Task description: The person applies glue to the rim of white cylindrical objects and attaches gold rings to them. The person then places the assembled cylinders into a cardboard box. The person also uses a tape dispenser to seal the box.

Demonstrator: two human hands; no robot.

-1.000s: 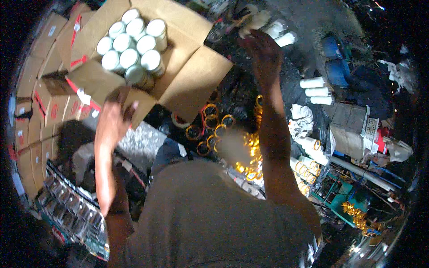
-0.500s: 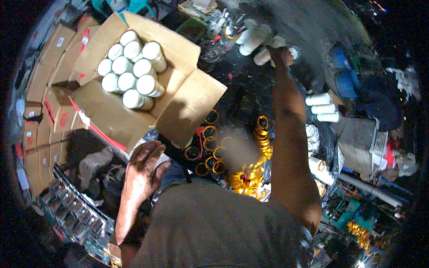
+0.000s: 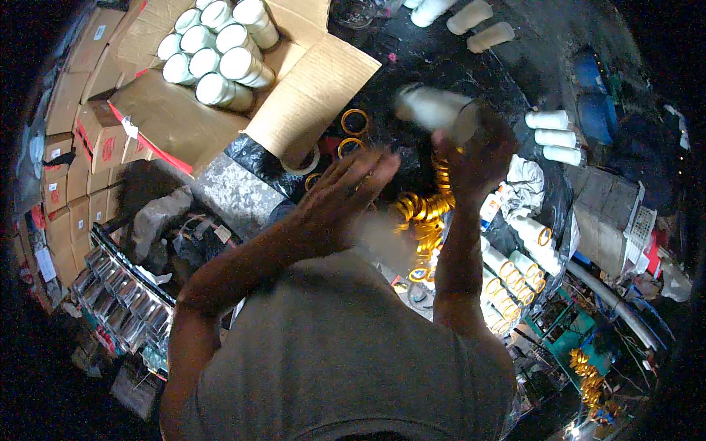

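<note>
Right around the middle of the view, a bit over to the right, the right hand (image 3: pixel 482 151) has its fingers wrapped around one end of a white cylinder (image 3: pixel 430 106), which sticks out to the left and is pretty smeared by motion blur, so I can't make out its ends well. The left hand (image 3: pixel 337 197) is held out flat-ish with fingers stretched, nothing in its grip that I can see, and it's near some loose gold rings (image 3: pixel 354 121) on the dark surface (image 3: pixel 390 81). Between the two hands there's a messy pile of gold rings (image 3: pixel 426 209) catching the light. Upper left is an open cardboard box (image 3: pixel 316 88) with a bunch of white-topped cylinders (image 3: pixel 197 40) packed together in it, one flap hanging toward the left hand. Over on the right, three more white tubes (image 3: pixel 553 138) lie side by side, with crumpled white material (image 3: pixel 524 184) below them and then a stack of tubes with gold rims (image 3: pixel 511 275). Couple more pale tubes (image 3: pixel 490 37) up top. Far left is all stacked cartons (image 3: pixel 77 206), with shiny metallic cylinders (image 3: pixel 121 294) in rows below.
</note>
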